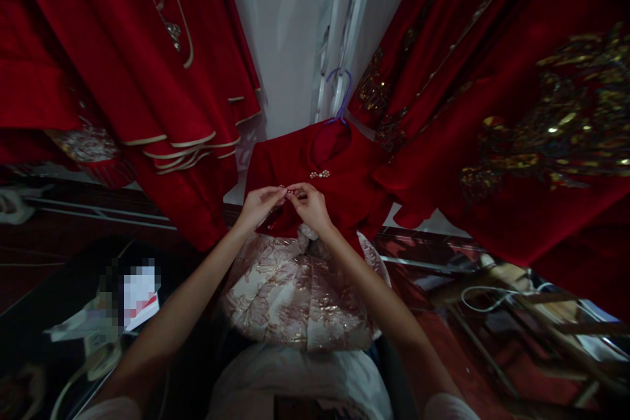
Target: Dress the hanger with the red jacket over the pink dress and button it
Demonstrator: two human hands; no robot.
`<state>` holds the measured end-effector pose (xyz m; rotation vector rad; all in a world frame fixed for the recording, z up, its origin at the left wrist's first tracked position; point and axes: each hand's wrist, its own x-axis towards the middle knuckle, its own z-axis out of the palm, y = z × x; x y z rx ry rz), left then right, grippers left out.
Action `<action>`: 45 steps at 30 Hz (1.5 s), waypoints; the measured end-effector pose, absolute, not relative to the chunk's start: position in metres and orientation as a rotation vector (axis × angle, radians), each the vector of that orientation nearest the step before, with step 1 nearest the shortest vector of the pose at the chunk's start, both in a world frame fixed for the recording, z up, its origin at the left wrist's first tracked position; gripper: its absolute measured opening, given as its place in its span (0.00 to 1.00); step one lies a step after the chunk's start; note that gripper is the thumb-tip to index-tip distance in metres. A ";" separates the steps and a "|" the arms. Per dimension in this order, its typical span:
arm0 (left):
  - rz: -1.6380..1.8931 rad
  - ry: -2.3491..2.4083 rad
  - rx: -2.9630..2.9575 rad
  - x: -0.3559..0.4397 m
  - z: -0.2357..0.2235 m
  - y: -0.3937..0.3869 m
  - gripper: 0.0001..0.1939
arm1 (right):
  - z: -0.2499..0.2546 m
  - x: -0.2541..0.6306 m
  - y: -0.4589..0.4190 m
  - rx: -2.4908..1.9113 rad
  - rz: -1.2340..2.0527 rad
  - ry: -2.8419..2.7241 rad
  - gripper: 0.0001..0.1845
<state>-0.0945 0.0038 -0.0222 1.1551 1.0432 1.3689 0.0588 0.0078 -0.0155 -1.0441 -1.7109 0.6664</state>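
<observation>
A short red garment [275, 161] hangs in front of me on a purple hanger [348, 88], with a pale brocade skirt part [285, 295] below it. A pearl-like beaded clasp [319, 174] sits near its neckline. My left hand [260, 205] and my right hand [311, 205] meet at the fingertips over the garment's front, just below and left of that clasp. Both are closed in a pinch. Something tiny shows between the fingertips, too small and dim to name. The fingers partly cover the red cloth behind them.
Long red garments with pale trim [187, 105] hang at the left. Red garments with gold sequins [556, 131] hang at the right. A dark tabletop [44, 302] with a white box [142, 298] stands lower left. A wooden frame [482, 341] with a pale cord is lower right.
</observation>
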 end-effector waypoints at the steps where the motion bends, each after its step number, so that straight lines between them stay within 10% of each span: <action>1: 1.377 1.045 1.169 -0.094 -0.023 0.004 0.23 | -0.016 0.059 0.008 -1.040 0.662 -1.720 0.09; 39: 1.371 1.172 1.651 -0.100 -0.046 0.014 0.11 | -0.022 0.063 0.004 -1.025 0.716 -1.808 0.10; 45: 1.544 1.337 1.767 -0.063 -0.077 -0.004 0.26 | -0.035 0.082 -0.011 -1.050 0.754 -1.874 0.11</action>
